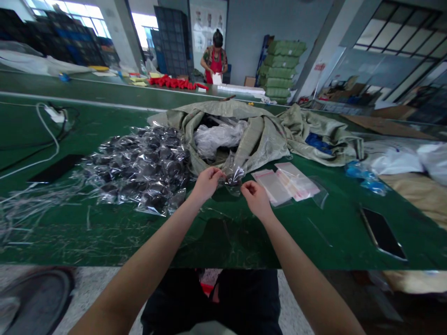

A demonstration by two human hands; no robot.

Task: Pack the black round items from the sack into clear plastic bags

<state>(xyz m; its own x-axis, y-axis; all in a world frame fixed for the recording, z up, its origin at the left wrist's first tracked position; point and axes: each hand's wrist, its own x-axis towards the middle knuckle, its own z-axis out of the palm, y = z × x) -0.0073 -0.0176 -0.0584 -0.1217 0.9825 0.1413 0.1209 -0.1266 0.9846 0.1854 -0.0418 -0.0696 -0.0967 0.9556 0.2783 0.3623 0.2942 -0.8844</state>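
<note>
Between my hands is a small clear plastic bag (234, 176) with a dark item inside, too small to name. My left hand (208, 184) pinches the bag's left side with thumb and fingers. At its lower right edge, the curled fingers of my right hand (256, 196) are closed on the plastic. To the left lies a heap of dark round items in clear bags (150, 163). Flat clear bags (284, 184) lie in stacks just right of my right hand. Behind the hands, an open woven sack (265, 139) holds whitish plastic (220, 137).
The green table (279, 242) carries a phone (382, 232) at right and a dark flat device (56, 169) with a white cable at left. Plastic strips (38, 204) lie nearby. A second sack (317, 132) sits at right. Beyond, a person (214, 58) stands by red items (174, 82).
</note>
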